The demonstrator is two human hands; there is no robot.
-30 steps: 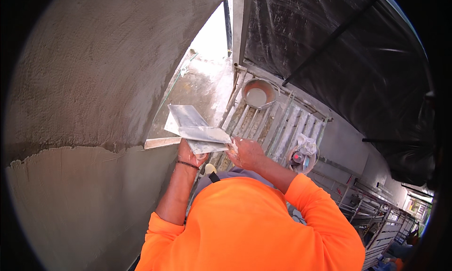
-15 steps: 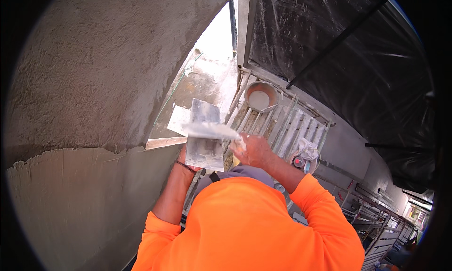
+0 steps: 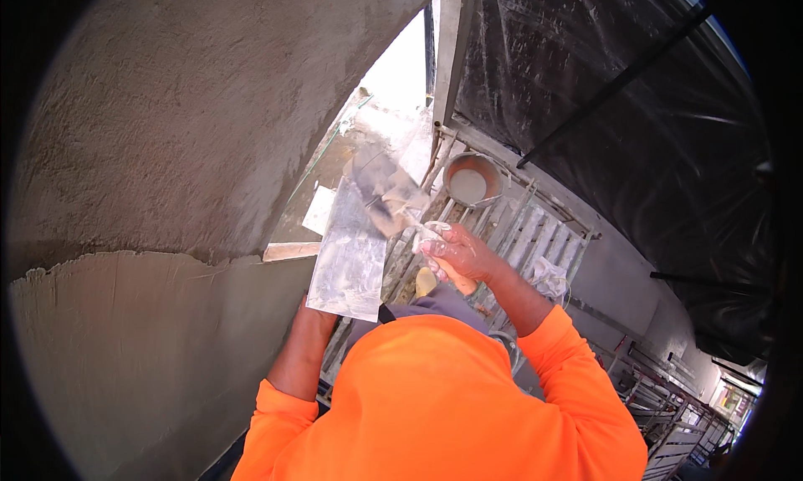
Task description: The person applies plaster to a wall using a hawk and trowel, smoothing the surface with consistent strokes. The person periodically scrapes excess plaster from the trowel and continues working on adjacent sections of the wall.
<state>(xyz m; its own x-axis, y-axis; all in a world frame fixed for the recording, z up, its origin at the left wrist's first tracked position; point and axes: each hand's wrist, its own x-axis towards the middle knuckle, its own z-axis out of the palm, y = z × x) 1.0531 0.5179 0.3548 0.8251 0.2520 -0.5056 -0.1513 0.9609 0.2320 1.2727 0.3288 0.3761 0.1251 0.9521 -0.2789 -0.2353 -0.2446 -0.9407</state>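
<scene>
My left hand, mostly hidden beneath it, holds up a rectangular steel plastering trowel, its flat blade smeared with pale plaster. My right hand is closed round the wooden handle of a pointed trowel. This second blade is blurred by motion. It lies across the upper end of the rectangular one; whether they touch I cannot tell. White plaster coats the fingers of my right hand. To my left is a wall, rough above and smoothed with wet plaster below.
A bucket with pale mix stands on the slatted scaffold platform. A whitish cloth lies at the right. Black plastic sheeting hangs at the far right, and a wooden board end juts out beside the wall.
The pointed trowel has turned from edge-on to showing its face and moved up toward the far end of the rectangular blade. The rectangular trowel has tilted and shifted slightly nearer.
</scene>
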